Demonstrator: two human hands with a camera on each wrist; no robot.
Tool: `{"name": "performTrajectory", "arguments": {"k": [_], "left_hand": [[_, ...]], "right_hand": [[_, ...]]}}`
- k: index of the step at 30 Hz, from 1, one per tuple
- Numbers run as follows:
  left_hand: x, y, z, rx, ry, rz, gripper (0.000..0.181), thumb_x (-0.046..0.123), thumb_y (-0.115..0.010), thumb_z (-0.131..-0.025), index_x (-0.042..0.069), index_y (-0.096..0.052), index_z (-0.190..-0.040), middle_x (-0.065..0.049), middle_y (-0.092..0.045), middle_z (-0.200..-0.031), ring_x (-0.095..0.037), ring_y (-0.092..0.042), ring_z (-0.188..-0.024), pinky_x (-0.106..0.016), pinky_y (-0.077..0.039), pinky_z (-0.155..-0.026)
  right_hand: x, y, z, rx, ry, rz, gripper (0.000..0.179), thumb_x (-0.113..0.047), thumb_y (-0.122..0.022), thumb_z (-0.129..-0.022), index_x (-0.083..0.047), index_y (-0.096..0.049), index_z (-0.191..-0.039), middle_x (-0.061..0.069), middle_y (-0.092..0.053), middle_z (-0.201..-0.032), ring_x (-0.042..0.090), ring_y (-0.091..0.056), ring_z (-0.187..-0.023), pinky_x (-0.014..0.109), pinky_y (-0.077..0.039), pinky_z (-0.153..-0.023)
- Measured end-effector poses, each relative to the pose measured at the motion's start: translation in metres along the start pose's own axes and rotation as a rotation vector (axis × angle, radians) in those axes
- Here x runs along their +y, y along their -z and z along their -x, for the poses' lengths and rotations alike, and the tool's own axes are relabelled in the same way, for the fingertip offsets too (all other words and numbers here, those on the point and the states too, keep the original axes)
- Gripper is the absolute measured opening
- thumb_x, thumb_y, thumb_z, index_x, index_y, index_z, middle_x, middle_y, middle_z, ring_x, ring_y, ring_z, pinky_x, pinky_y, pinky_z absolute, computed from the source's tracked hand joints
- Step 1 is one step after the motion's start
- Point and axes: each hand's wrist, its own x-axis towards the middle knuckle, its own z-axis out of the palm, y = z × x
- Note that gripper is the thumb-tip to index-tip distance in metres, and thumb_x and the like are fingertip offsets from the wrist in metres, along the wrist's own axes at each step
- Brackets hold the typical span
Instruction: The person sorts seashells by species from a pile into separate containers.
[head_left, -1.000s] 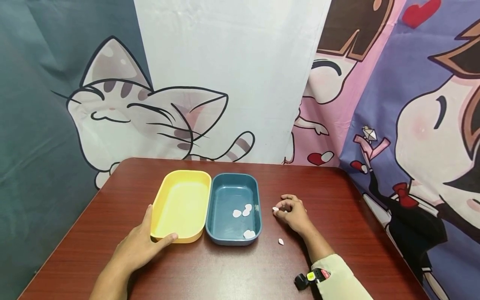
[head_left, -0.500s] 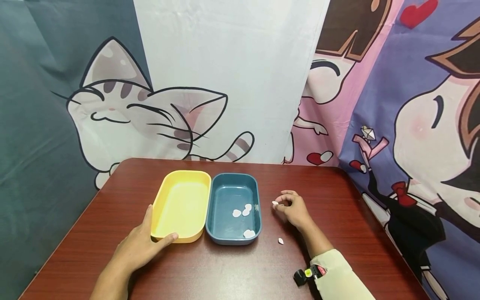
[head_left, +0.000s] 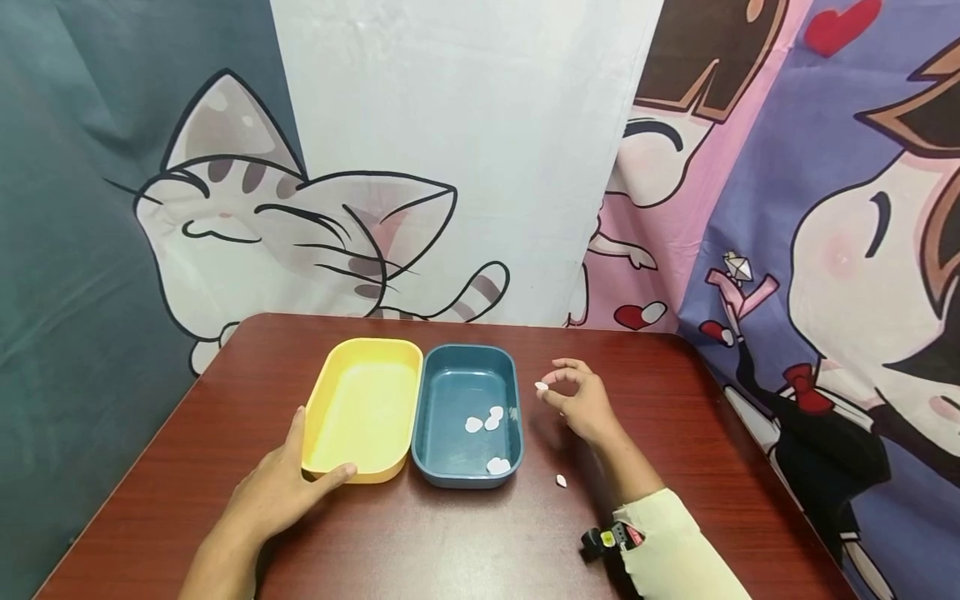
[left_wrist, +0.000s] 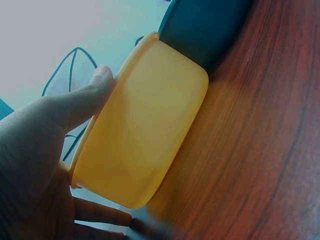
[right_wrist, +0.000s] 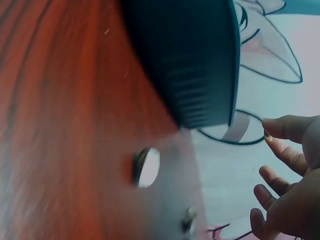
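My right hand pinches a small white oval piece between thumb and index finger, raised to the right of the blue tray. In the right wrist view only a sliver of that piece shows at the fingertips. Several similar white pieces lie inside the blue tray on its right side. One loose white piece lies on the table, below the right hand in the head view. My left hand rests at the near left corner of the yellow tray, thumb along its rim, other fingers extended.
Both trays stand side by side on the reddish-brown wooden table. A second, blurred small piece shows on the table in the right wrist view. Cartoon-printed curtains hang behind the table's far edge and along its right side.
My right hand has lifted and moved away from me and slightly left, with the white piece between its fingertips. The left hand and both trays have stayed in place.
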Motion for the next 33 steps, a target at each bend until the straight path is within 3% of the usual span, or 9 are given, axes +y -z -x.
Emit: {"name": "performTrajectory", "arguments": {"k": [3,4,6,14,19,25,28,33], "left_hand": [[0.001,0.0,0.0,-0.001,-0.002,0.0,0.139,0.086,-0.062,-0.092,0.003,0.013,-0.173,-0.039,-0.039,-0.168,-0.059,-0.054,-0.144,-0.074,-0.051,-0.096],[0.001,-0.001,-0.001,0.0,-0.002,0.0,0.139,0.086,-0.062,-0.091,0.003,0.013,-0.174,-0.038,-0.039,-0.168,-0.06,-0.054,-0.144,-0.074,-0.051,-0.096],[0.001,-0.001,-0.001,-0.002,-0.003,0.001,0.139,0.086,-0.062,-0.091,0.003,0.013,-0.174,-0.038,-0.038,-0.168,-0.06,-0.053,-0.145,-0.075,-0.051,-0.096],[0.0,-0.001,-0.002,-0.015,0.002,0.012,0.139,0.086,-0.063,-0.092,0.003,0.013,-0.173,-0.038,-0.035,-0.17,-0.059,-0.051,-0.147,-0.074,-0.051,-0.097],[0.0,-0.001,-0.002,-0.015,0.003,0.012,0.139,0.086,-0.063,-0.092,0.003,0.013,-0.173,-0.038,-0.035,-0.17,-0.059,-0.051,-0.147,-0.074,-0.051,-0.098],[0.0,-0.001,-0.001,-0.008,0.007,0.008,0.139,0.086,-0.063,-0.091,0.002,0.012,-0.173,-0.039,-0.037,-0.169,-0.059,-0.052,-0.146,-0.074,-0.051,-0.098],[0.0,-0.001,-0.001,-0.007,0.01,0.009,0.14,0.086,-0.063,-0.091,0.002,0.012,-0.173,-0.039,-0.036,-0.169,-0.059,-0.052,-0.146,-0.074,-0.051,-0.099],[0.0,0.0,-0.002,-0.005,0.01,0.007,0.14,0.086,-0.063,-0.091,0.002,0.012,-0.173,-0.039,-0.037,-0.168,-0.059,-0.052,-0.146,-0.074,-0.051,-0.098]], "right_hand": [[-0.011,-0.004,0.001,0.01,0.036,-0.007,0.014,-0.005,-0.087,-0.089,0.001,-0.081,-0.1,0.018,-0.065,-0.144,0.039,-0.055,-0.14,0.05,-0.038,-0.117],[-0.015,-0.005,0.001,0.011,0.044,-0.02,0.013,-0.004,-0.087,-0.089,0.001,-0.082,-0.1,0.018,-0.065,-0.143,0.039,-0.055,-0.141,0.053,-0.031,-0.121],[-0.022,-0.008,0.003,0.008,0.053,-0.04,0.013,-0.003,-0.087,-0.089,0.001,-0.082,-0.099,0.017,-0.066,-0.142,0.039,-0.055,-0.141,0.055,-0.03,-0.122],[-0.051,-0.025,0.01,-0.024,0.03,-0.076,0.011,-0.005,-0.087,-0.089,-0.003,-0.083,-0.099,0.012,-0.069,-0.14,0.033,-0.059,-0.135,0.041,-0.046,-0.095],[-0.064,-0.037,0.013,-0.057,0.039,-0.1,0.01,-0.001,-0.087,-0.088,-0.003,-0.083,-0.097,0.015,-0.07,-0.138,0.033,-0.061,-0.13,0.049,-0.049,-0.096],[-0.076,-0.051,0.015,-0.095,0.022,-0.118,0.008,-0.002,-0.087,-0.088,-0.005,-0.084,-0.095,0.012,-0.071,-0.138,0.033,-0.059,-0.139,0.057,-0.047,-0.106],[-0.081,-0.059,0.015,-0.111,0.021,-0.13,0.008,-0.002,-0.086,-0.088,-0.005,-0.084,-0.095,0.011,-0.072,-0.138,0.033,-0.06,-0.139,0.048,-0.052,-0.1],[-0.088,-0.071,0.016,-0.134,0.024,-0.128,0.009,-0.005,-0.087,-0.088,-0.006,-0.085,-0.096,0.012,-0.072,-0.137,0.034,-0.064,-0.128,0.028,-0.051,-0.076]]}}
